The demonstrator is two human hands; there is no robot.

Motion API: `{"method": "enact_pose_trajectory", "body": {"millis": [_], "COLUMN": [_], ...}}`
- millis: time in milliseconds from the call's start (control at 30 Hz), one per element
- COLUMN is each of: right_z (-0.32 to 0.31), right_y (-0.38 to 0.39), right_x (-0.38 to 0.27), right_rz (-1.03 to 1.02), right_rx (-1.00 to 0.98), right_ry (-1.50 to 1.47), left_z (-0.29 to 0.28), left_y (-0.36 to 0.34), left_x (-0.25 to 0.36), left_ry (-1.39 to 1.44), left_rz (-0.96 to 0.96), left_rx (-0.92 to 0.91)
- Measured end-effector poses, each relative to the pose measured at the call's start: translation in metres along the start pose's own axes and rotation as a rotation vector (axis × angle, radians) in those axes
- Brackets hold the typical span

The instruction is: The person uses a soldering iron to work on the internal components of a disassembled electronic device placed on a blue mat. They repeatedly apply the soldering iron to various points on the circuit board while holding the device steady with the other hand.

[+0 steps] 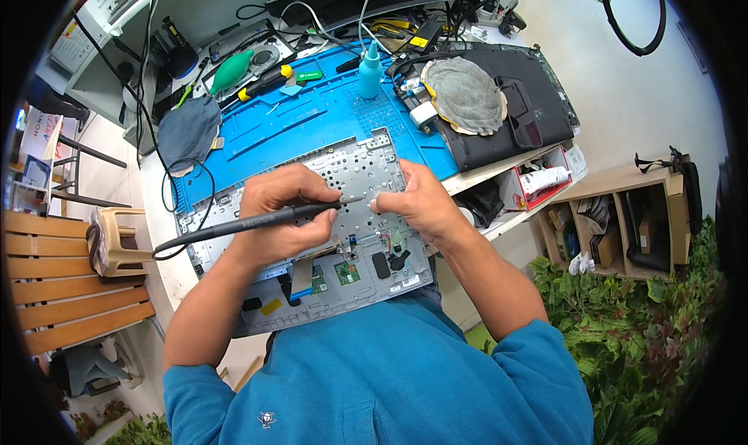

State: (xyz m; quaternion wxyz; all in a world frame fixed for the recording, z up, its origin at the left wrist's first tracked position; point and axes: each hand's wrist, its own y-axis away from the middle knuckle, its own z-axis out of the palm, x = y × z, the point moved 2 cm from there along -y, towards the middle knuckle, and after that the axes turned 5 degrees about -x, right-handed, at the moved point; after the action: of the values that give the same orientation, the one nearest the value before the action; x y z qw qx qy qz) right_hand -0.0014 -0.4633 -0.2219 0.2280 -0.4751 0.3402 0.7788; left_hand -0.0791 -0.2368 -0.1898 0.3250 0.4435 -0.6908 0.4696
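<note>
My left hand [284,207] grips a black pen-like tool [249,221], probably a soldering iron, whose metal tip reaches over a silver laptop chassis [360,165] dotted with holes. A cable trails from the tool's left end. Gripping the chassis at its right edge is my right hand [421,207], thumb bent over the surface beside the tip; whether anything small is under the thumb I cannot tell. The chassis, with green circuit boards [347,274] along its lower part, lies tilted at the bench's front edge against my body, partly over a blue mat [288,118].
A teal bottle [369,75], green blower [230,71], screwdrivers and cloth [187,133] surround the mat. A dark laptop [545,102] bears a round grey pad [463,94]. Left are a stool [117,235], wooden slats [70,281] and another person's legs [93,367]; right, shelves [615,219].
</note>
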Motion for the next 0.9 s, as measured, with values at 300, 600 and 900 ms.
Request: {"method": "enact_pose_trajectory", "body": {"millis": [300,600,900], "right_z": [-0.002,0.0,0.0], "right_y": [-0.001,-0.001,0.0], "right_x": [0.002,0.001,0.0], "right_rz": [-0.01,-0.009,-0.003], "right_rx": [0.008,0.022,0.009], "right_ry": [-0.001,0.009,0.001], "left_z": [0.014,0.015,0.016], "left_y": [0.008,0.008,0.008], "left_x": [-0.014,-0.011,-0.009], "left_ry": [-0.089,-0.097,-0.122], "left_rz": [0.001,0.01,0.004], "left_rx": [-0.01,-0.02,-0.026]}}
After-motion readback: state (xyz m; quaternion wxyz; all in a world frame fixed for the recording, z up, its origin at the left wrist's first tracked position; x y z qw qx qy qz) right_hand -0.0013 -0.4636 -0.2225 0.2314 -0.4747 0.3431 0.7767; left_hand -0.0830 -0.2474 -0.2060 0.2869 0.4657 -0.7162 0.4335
